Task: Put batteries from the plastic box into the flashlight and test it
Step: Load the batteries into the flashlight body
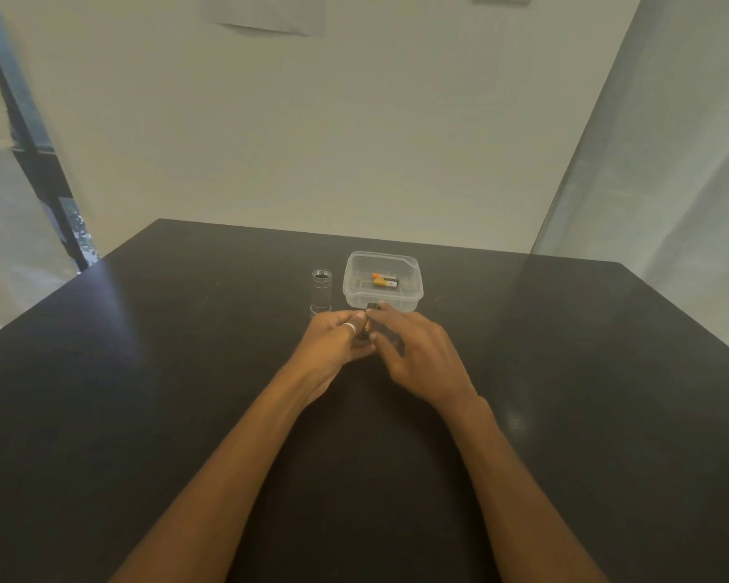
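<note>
Hands meet low over the dark bench [186,372], just in front of the clear plastic box [413,288]. The left hand [333,342], a ring on one finger, curls its grip around a small dark cylinder [369,326], probably the flashlight's battery holder or a battery, though it is too hidden to say which. The right hand [417,351] pinches narrowly at the same piece from the other side, its fingertips touching it.

Judged from this, the task is about midway: loading seems under way. At least one battery [384,281], orange at one end, still lies in the box. The flashlight body [321,290] stands apart, left of the box, not yet closed up, and the test remains to be done.

That body stands upright, long axis vertical, open end up. The battery in the box lies flat, long axis running left to right, orange end to the left. The held piece seems to point away from the person, toward the box.
</note>
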Motion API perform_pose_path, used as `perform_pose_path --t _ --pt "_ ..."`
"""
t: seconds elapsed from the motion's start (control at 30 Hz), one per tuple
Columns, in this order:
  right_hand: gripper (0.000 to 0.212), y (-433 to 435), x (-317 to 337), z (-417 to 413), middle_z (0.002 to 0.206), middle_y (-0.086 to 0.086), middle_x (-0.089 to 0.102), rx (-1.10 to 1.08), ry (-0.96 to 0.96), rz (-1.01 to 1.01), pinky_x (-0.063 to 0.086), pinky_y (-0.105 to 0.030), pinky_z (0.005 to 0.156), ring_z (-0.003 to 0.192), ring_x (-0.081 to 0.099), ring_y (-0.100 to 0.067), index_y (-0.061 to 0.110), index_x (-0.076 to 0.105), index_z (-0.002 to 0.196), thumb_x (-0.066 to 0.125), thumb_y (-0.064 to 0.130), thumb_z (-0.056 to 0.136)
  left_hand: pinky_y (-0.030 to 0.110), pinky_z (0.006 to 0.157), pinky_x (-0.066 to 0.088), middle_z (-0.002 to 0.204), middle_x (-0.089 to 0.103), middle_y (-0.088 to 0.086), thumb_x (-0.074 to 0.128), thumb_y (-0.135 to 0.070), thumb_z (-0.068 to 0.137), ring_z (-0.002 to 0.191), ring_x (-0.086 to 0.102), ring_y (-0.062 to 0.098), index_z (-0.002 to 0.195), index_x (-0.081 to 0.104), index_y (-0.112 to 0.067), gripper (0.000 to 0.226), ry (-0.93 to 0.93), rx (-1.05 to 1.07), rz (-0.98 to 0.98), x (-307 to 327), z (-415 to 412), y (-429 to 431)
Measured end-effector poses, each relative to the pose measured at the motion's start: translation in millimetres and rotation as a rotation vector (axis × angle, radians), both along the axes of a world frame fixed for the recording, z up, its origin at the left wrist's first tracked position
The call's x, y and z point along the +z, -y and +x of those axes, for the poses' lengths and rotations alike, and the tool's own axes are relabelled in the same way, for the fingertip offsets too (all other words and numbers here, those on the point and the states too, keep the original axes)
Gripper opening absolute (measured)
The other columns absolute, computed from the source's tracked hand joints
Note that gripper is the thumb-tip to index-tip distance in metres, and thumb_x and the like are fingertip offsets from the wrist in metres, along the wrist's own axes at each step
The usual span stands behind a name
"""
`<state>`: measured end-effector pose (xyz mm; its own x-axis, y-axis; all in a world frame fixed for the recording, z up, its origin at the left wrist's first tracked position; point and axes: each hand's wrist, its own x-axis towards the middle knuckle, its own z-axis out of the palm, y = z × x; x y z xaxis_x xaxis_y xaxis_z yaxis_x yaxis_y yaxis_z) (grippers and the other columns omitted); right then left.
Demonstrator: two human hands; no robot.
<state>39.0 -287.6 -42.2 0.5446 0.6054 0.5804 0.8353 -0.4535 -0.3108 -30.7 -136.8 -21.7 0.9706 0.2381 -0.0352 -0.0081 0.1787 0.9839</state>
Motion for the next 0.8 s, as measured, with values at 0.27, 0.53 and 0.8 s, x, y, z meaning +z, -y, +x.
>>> perform_pose_path --t 0.27,0.53,0.8 --pt "0.026 0 1 2 0.138 0.001 0.063 -0.021 0.064 0.040 0.056 -0.036 0.092 0.121 0.061 -0.018 0.022 0.065 0.126 0.061 0.024 0.100 0.030 0.082 0.059 0.089 0.073 0.009 0.051 -0.011 0.107 0.084 0.070 0.016 0.099 0.074 -0.003 0.026 -0.013 -0.016 -0.062 1 1 0" --pt "0.014 1 19 -1 0.106 0.005 0.069 -0.156 -0.135 0.463 0.045 -0.004 0.075 0.091 0.062 0.002 0.014 0.067 0.113 0.061 0.019 0.101 0.030 0.084 0.062 0.113 0.071 0.018 0.050 -0.012 0.107 0.095 0.077 0.022 0.105 0.068 -0.009 0.018 -0.046 0.005 -0.079 6 -2 4" --pt "0.021 39 23 18 0.096 0.005 0.073 -0.659 -0.411 0.555 0.049 -0.024 0.066 0.080 0.061 -0.006 0.015 0.070 0.110 0.067 0.031 0.097 0.027 0.080 0.063 0.115 0.071 0.018 0.052 -0.013 0.107 0.096 0.078 0.020 0.106 0.066 -0.013 0.014 -0.069 0.011 -0.064 6 0 4"
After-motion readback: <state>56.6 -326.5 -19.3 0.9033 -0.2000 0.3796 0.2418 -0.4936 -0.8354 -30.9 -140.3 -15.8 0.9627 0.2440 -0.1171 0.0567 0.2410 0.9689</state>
